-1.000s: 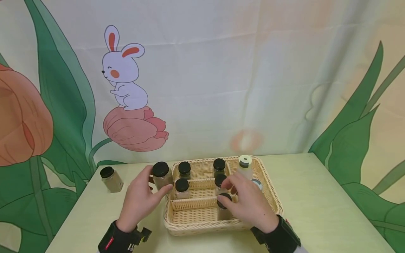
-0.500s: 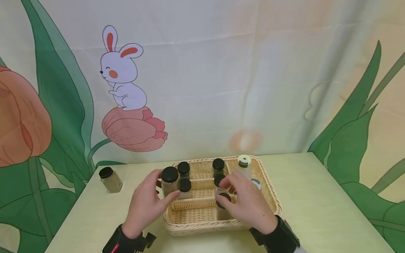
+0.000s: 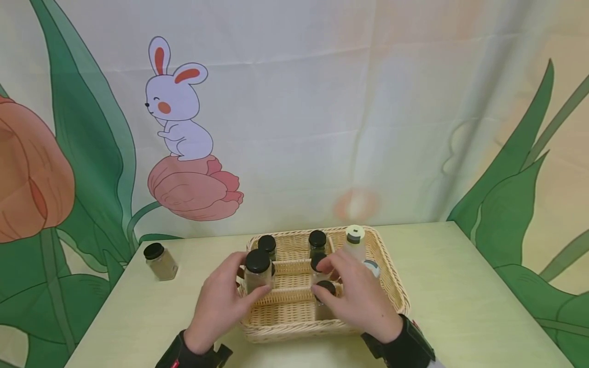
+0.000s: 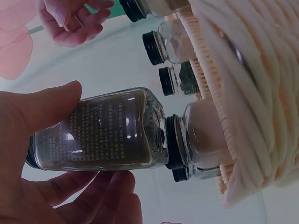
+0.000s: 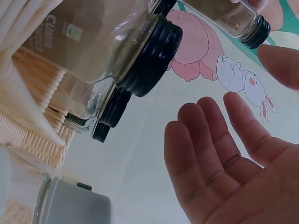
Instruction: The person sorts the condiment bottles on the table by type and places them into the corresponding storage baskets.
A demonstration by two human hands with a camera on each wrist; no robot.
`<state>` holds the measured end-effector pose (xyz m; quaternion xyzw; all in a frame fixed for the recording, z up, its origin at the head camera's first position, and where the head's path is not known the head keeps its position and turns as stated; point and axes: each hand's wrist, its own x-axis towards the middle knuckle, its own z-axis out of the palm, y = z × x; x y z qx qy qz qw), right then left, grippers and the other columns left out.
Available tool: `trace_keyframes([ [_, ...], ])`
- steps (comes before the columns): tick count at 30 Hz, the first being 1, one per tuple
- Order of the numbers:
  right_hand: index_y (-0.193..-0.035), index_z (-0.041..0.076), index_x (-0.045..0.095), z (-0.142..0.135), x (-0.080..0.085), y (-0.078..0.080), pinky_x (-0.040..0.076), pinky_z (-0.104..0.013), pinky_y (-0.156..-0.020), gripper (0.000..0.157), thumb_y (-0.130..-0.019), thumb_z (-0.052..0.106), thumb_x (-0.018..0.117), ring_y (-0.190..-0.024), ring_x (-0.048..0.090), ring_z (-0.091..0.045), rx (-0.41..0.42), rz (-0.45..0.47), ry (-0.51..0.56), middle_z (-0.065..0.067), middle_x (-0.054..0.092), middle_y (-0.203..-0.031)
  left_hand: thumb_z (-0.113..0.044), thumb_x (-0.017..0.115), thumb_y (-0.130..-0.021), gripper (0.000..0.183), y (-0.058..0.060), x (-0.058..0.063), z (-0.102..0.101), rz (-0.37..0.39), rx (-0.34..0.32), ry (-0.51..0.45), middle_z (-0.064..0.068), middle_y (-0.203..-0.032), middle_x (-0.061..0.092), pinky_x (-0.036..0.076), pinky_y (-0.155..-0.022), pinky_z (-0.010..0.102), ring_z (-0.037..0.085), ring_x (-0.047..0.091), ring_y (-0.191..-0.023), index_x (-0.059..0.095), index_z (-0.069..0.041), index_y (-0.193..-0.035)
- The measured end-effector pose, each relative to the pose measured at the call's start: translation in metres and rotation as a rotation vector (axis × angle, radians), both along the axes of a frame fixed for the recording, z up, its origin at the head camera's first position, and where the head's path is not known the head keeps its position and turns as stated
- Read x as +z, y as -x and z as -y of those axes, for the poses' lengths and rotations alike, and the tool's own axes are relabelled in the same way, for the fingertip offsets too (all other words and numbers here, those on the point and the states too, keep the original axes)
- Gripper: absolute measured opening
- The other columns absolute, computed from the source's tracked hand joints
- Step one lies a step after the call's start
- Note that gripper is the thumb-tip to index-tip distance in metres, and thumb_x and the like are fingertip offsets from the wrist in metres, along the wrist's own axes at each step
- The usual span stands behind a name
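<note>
My left hand (image 3: 223, 301) grips a square glass spice jar (image 3: 258, 280) with a black lid, holding it upright over the left side of the wicker basket (image 3: 276, 335). Brown powder fills the jar (image 4: 100, 130), and small print covers one face in the left wrist view. Its base is close to a lidded jar (image 4: 205, 133) in the basket; whether they touch I cannot tell. My right hand (image 3: 361, 294) hovers over the basket's right side, fingers apart and holding nothing. Beside it stands a jar labelled cumin powder (image 5: 88, 46) in the front compartment.
Another black-lidded jar (image 3: 162, 263) stands on the table (image 3: 465, 291) left of the basket. Black-lidded jars (image 3: 317, 241) occupy the rear compartments. A pale-capped bottle (image 3: 356, 244) and a grey-lidded container (image 5: 79, 200) sit on the right. A printed curtain (image 3: 294, 128) hangs behind.
My left hand has carried the spice jar rightward and slightly nearer, from beside the basket's left rim to over its left compartments. The right hand has hardly moved.
</note>
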<state>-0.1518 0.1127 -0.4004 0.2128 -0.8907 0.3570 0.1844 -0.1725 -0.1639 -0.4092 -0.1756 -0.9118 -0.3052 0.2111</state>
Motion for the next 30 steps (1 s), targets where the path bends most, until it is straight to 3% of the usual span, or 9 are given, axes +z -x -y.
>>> trace_keyframes([
  [14,-0.116,0.026,0.062,0.006,-0.003,-0.003,0.05,-0.026,-0.075,0.037,-0.085,0.043,0.074,-0.088,0.06,-0.008,0.046,-0.042,0.0,0.018,0.059,-0.108,-0.056,0.079,-0.072,0.06,-0.011,-0.003,-0.013,-0.024,-0.095,-0.016,-0.022,-0.099,0.054,0.045,-0.064,0.022,0.003,0.053,-0.082,0.06,-0.026,-0.12],
  [21,-0.12,0.026,0.062,0.008,-0.003,-0.005,0.052,-0.027,-0.077,0.041,-0.084,0.038,0.075,-0.09,0.063,-0.008,0.065,-0.017,0.032,0.016,0.061,-0.112,-0.069,0.066,-0.076,0.062,-0.015,-0.004,-0.018,-0.024,-0.12,-0.018,-0.023,-0.101,0.055,0.044,-0.062,0.021,0.002,0.052,-0.082,0.06,-0.028,-0.122],
  [27,-0.127,0.027,0.061,0.012,-0.002,-0.007,0.052,-0.028,-0.076,0.046,-0.088,0.051,0.066,-0.09,0.061,-0.006,0.094,0.011,0.044,0.017,0.062,-0.116,-0.05,0.082,-0.072,0.062,-0.019,-0.007,-0.022,-0.011,-0.137,-0.02,-0.022,-0.105,0.057,0.046,-0.065,0.021,-0.001,0.053,-0.084,0.059,-0.027,-0.125],
  [30,-0.13,0.026,0.06,0.014,-0.002,-0.007,0.052,-0.028,-0.076,0.048,-0.088,0.049,0.067,-0.09,0.06,-0.004,0.109,-0.007,0.047,0.016,0.063,-0.117,-0.044,0.085,-0.07,0.064,-0.021,-0.008,-0.025,-0.005,-0.147,-0.018,-0.021,-0.106,0.057,0.046,-0.065,0.022,0.0,0.053,-0.084,0.059,-0.027,-0.126],
])
